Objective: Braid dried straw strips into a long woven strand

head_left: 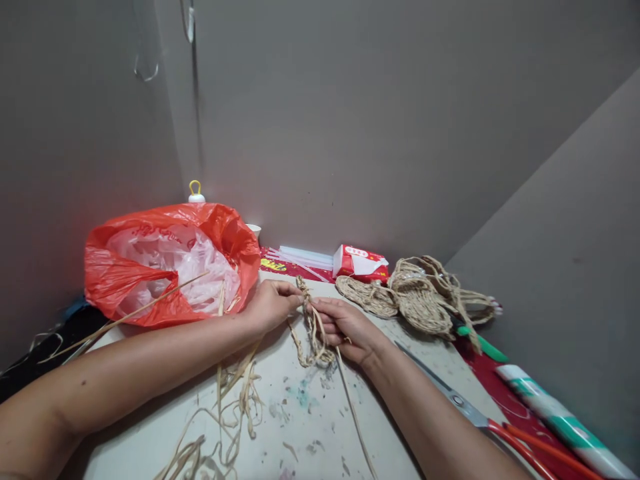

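A braided straw cord (314, 337) hangs in loops between my two hands, just above the stained white board (310, 427). My left hand (276, 305) pinches the cord near its upper end, fingers together. From the other side, my right hand (347, 328) closes its fingers round the cord's loose strands. One long straw strand (353, 407) trails from beneath my right hand down to the board's front. Loose straw strips (240, 400) lie tangled on the board, under and in front of my left forearm.
A red plastic bag (170, 313) stands back left, white plastic inside. Behind my hands are glue sticks (305, 259) and a red tissue pack (360, 262). Woven straw pieces (425, 300) lie back right. Orange-handled scissors (457, 400) and a green-and-white roll (565, 417) lie right.
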Demonstrator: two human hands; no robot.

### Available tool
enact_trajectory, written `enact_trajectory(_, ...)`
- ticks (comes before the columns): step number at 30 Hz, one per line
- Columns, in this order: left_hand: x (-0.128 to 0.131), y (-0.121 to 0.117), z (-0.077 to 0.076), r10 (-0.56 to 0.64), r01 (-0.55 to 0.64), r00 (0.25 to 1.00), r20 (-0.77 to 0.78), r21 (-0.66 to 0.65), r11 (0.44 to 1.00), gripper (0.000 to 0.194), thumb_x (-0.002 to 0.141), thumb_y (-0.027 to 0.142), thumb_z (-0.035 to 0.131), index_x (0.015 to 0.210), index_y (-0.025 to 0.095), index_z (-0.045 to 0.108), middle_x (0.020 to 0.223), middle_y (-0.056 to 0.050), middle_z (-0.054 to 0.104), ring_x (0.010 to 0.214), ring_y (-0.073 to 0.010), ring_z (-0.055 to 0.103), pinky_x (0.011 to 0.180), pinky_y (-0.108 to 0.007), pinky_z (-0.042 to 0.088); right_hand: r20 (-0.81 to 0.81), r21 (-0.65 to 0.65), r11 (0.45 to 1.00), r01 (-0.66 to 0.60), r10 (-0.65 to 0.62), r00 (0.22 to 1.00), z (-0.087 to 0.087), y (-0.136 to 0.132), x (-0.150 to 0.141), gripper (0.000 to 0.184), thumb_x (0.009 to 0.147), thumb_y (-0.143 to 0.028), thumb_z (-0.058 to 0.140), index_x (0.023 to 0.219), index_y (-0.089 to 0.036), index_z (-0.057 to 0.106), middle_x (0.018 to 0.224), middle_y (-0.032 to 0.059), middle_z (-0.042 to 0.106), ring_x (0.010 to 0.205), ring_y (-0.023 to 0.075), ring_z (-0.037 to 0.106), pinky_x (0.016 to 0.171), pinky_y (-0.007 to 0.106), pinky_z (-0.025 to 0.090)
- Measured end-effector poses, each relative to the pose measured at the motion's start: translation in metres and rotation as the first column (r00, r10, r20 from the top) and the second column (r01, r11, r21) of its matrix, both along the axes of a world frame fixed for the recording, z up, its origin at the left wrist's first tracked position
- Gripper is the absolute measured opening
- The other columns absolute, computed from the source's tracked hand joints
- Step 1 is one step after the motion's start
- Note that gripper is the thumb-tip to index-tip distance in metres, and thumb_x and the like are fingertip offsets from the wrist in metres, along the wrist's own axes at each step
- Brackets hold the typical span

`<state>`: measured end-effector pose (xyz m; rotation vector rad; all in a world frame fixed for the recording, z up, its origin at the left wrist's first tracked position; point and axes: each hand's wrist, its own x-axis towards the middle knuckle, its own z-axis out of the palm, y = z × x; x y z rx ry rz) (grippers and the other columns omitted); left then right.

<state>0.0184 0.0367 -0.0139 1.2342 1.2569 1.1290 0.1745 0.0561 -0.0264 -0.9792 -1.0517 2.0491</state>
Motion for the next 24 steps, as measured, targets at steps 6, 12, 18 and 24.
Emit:
enact_trajectory(6,-0.006,-0.001,0.018,-0.068,0.071,0.996,0.055,-0.048,0.996,0.004,0.072,0.015,0.061,0.069,0.013,0.062,0.057,0.002,0.058,0.050,-0.0068,0.049,0.054,-0.021,0.040,-0.005,0.027,0.999,0.031,-0.031,1.000,-0.001,-0.001,-0.003,0.028,0.063,-0.029,0.074,0.065,-0.016,0.049,0.043,-0.0132,0.024,0.038,0.0010,0.012,0.033,0.012,0.006)
enact_trajectory(12,0.008,0.000,0.020,-0.127,0.129,0.976,-0.179,-0.002,0.992,0.009,0.068,0.012,0.060,0.063,0.015,0.053,0.048,0.006,0.049,0.046,-0.0076,0.045,0.050,-0.021,0.037,0.004,0.036,0.998,0.060,-0.061,0.998,-0.004,-0.001,-0.005,0.034,0.063,-0.029,0.074,0.061,-0.019,0.041,0.042,-0.0133,0.026,0.037,0.0003,0.012,0.033,0.013,0.007)
enact_trajectory(18,0.009,0.002,0.002,-0.009,0.122,0.924,-0.381,0.271,0.955,0.006,0.067,0.011,0.059,0.063,0.015,0.055,0.064,0.003,0.055,0.062,-0.0094,0.047,0.058,-0.021,0.035,-0.016,0.031,0.996,0.088,-0.088,0.996,-0.005,0.001,-0.002,0.034,0.061,-0.027,0.072,0.063,-0.019,0.040,0.043,-0.0136,0.026,0.036,0.0004,0.014,0.033,0.012,0.008)
enact_trajectory(24,0.005,0.001,-0.004,-0.028,0.100,0.904,-0.427,0.146,0.984,0.020,0.071,0.019,0.062,0.086,0.018,0.048,0.054,0.008,0.047,0.048,-0.0080,0.042,0.047,-0.019,0.029,-0.006,0.037,0.997,0.061,-0.061,0.998,-0.002,-0.001,-0.003,0.032,0.064,-0.029,0.072,0.062,-0.019,0.041,0.042,-0.0129,0.028,0.036,0.0003,0.014,0.032,0.012,0.008)
